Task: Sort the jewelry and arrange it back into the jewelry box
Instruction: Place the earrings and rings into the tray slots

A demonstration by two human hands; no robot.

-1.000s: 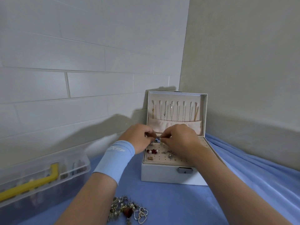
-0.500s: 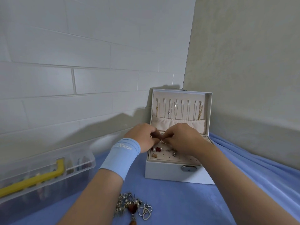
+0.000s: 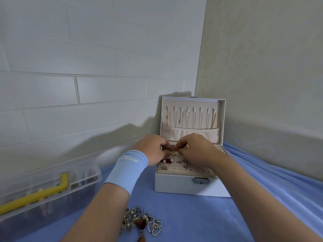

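Observation:
A white jewelry box (image 3: 176, 185) stands open on the blue cloth, with several necklaces (image 3: 190, 119) hanging inside its raised lid. Its perforated earring tray (image 3: 174, 169) carries a few earrings, among them a red one with pearls (image 3: 167, 161). Over the tray's back edge, my left hand (image 3: 150, 148) and my right hand (image 3: 197, 149) meet fingertip to fingertip. Between them they pinch a small gold earring (image 3: 174, 152) just above the tray. A pile of loose jewelry (image 3: 139, 221) lies on the cloth near my left forearm.
A clear plastic bin (image 3: 43, 193) with a yellow handle sits at the left against the tiled wall. The box stands in the corner where two walls meet. Blue cloth (image 3: 262, 198) covers the surface and folds up at the right.
The view has shifted, so the box sits further right and lower in frame. Both hands stay together over the tray, and the small gold earring now shows between the fingertips.

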